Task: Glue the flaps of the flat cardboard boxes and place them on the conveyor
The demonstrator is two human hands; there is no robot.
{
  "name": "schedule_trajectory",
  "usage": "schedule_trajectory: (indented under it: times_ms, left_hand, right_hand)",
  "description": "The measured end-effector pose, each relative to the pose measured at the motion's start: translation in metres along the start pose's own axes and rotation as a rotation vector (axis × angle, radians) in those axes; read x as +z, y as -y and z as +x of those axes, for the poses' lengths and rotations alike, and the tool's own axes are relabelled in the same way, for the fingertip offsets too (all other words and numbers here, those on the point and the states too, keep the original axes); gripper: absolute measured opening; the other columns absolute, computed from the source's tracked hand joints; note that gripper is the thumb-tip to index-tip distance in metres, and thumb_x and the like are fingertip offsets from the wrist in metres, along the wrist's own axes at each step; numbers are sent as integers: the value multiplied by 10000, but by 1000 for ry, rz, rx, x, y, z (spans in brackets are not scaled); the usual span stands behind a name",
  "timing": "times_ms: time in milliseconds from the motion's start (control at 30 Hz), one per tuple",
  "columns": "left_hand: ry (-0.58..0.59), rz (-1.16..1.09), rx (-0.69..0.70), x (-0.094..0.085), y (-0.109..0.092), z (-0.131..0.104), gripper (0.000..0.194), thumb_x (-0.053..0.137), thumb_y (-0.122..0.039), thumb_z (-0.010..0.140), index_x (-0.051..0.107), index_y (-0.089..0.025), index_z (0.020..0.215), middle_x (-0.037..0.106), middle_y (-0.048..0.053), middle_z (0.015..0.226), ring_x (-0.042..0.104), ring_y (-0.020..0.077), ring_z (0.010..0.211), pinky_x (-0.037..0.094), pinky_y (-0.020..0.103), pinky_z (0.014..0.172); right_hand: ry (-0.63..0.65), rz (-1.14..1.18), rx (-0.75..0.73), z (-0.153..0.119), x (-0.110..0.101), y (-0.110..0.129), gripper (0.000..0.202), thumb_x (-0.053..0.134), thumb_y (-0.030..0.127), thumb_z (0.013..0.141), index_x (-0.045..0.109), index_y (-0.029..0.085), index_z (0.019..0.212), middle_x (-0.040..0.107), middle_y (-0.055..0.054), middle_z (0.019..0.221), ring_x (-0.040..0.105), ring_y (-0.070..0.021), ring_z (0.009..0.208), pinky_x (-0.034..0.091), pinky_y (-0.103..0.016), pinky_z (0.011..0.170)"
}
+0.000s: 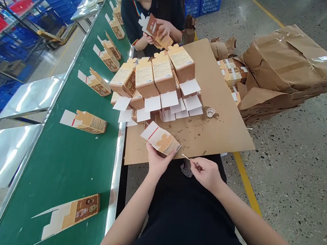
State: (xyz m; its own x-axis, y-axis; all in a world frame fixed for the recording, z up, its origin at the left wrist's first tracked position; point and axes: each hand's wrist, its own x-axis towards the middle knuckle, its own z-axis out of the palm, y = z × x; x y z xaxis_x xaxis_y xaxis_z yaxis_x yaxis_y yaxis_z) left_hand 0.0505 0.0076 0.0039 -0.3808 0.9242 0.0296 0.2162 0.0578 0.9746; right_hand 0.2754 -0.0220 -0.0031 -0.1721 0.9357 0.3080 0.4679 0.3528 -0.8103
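My left hand (159, 160) grips a small printed carton (164, 139) from below, its white flap with a red stripe pointing up and left. Pinched in my right hand (206, 172) is a cotton swab (186, 157), its white tip just right of the carton and apart from it. Beyond my hands, a stack of cartons (153, 74) with white flaps hanging open rests on the brown cardboard sheet (225, 135). A small clear cup (210, 112) stands on that sheet, with dark wet spots around it.
Along my left runs a green conveyor belt (83, 172) carrying several open cartons (90, 122). Across from me a co-worker (154, 15) handles another carton. To the right lies a large bundle in brown paper (283, 70). Blue crates (209, 1) stand behind.
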Motion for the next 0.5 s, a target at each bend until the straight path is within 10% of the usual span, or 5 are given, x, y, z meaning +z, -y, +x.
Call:
schedule_trajectory:
  times_ms: [367, 500]
  left_hand:
    - [10, 132, 26, 10, 7, -7, 730, 1037, -378, 697, 535, -290, 1220, 740, 129, 1227, 756, 398, 1304, 632, 519, 1071]
    - [-1, 36, 34, -20, 11, -8, 819, 1095, -371, 626, 573, -300, 1252, 744, 126, 1273, 754, 414, 1319, 612, 572, 1163]
  right_hand:
    - [-139, 98, 108, -11, -17, 2, 260, 671, 293, 1027, 776, 232, 797, 684, -3, 642, 596, -138, 524, 527, -259, 549]
    - [-217, 120, 205, -12, -22, -11, 293, 704, 395, 1032, 800, 223, 816, 705, -20, 652, 635, -161, 547, 555, -270, 551]
